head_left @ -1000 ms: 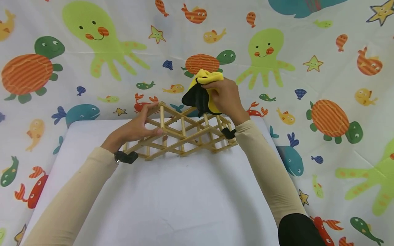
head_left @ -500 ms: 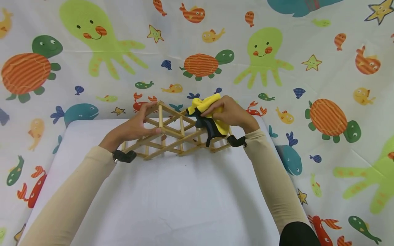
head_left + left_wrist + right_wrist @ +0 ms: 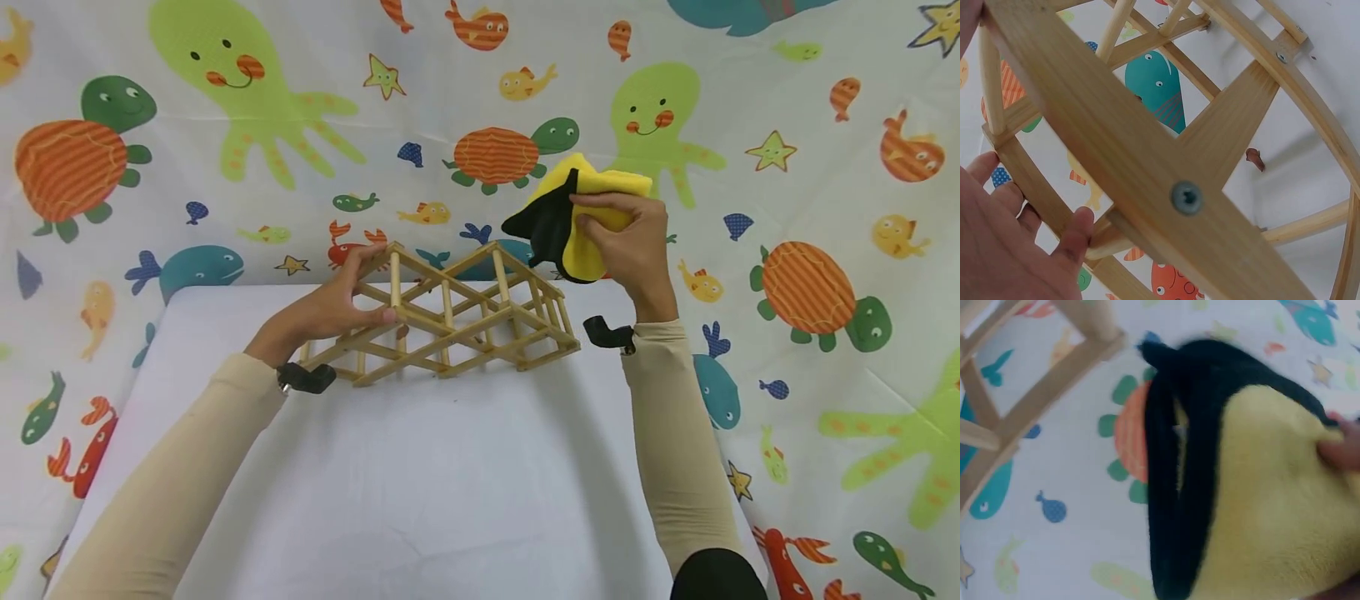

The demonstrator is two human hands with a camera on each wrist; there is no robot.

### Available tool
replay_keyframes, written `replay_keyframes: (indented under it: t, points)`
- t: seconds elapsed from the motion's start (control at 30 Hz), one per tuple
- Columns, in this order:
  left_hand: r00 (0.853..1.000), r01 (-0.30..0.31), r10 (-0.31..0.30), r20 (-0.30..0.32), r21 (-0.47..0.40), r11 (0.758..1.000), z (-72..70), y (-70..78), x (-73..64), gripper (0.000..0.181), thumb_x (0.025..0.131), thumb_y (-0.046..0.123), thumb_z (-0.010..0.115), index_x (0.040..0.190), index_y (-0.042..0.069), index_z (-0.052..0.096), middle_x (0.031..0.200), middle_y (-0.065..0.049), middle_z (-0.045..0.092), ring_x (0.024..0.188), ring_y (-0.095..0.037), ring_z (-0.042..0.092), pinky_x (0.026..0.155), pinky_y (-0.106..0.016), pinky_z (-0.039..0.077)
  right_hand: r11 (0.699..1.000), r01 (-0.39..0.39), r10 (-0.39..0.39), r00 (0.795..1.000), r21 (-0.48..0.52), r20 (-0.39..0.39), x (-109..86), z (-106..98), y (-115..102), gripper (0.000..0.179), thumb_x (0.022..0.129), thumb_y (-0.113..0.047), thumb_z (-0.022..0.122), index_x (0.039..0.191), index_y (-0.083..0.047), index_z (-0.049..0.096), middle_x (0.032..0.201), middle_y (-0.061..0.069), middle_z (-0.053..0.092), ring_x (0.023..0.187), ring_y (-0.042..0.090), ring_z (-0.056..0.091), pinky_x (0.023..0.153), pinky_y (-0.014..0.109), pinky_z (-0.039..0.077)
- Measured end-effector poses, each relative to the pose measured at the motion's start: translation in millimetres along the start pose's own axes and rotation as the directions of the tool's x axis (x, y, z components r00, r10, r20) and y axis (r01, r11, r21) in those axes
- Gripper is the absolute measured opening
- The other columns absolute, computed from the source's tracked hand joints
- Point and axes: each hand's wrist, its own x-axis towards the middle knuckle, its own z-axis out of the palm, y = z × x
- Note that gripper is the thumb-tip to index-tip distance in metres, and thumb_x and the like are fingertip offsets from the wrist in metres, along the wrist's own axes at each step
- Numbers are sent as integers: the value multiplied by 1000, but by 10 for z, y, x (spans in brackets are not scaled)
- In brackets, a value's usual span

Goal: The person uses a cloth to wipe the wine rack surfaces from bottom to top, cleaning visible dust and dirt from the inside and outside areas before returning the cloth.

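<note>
A white curtain printed with sea animals hangs beyond both grips; below them spreads the white tabletop. On it stands a wooden rack, its left end partly hidden by the left grip holding it. Its long axis runs crosswise from there, the right end lying below the right grip, which pinches a yellow-and-black cloth; the right wrist view crops those fingers.

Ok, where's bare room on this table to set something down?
In front of the wooden rack, between the left sleeve and right sleeve, the white table is bare. The back is crowded: the left hand grips the rack there.
</note>
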Motion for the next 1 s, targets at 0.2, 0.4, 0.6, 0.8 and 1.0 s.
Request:
replay_keyframes:
  t: [0.2,0.4,0.6,0.8,1.0]
  points:
    - [1000,6,-6,-10,-16,1000,-12,4,-24,108,92,38,84,167,31,6,180,-7,8,168,-34,9,129,-70,18,973,-5,75,953,-230,293,-8,214,129,27,92,3,70,106,-14,86,124,6,76,123,22,64,98,37,56]
    - [1000,-15,15,0,-25,1000,15,-19,24,109,92,39,84,168,29,6,181,-7,7,168,-34,8,129,-72,17,864,86,108,930,-495,350,-44,677,275,33,96,-2,64,118,-18,83,125,8,78,116,31,66,94,42,51]
    - [1000,-12,11,-20,-16,1000,4,-2,1,108,92,36,84,168,28,6,181,-3,8,168,-33,8,128,-73,16,873,40,167,912,-487,375,-45,680,217,37,97,-2,65,127,-20,79,137,8,73,127,29,62,96,41,49]
    - [1000,-18,18,-19,-17,1000,14,-24,40,109,92,35,84,168,29,6,180,-3,7,167,-35,8,127,-75,17,910,-61,268,840,-410,472,-41,377,209,36,93,0,69,116,-24,84,140,9,68,129,27,57,103,46,53]
    - [1000,-7,7,-13,-13,1000,29,-26,55,110,92,37,84,168,30,5,181,-3,6,168,-34,6,127,-75,16,916,-31,105,981,-400,163,-34,267,276,33,94,4,71,110,-21,86,126,8,78,131,28,64,107,46,55]
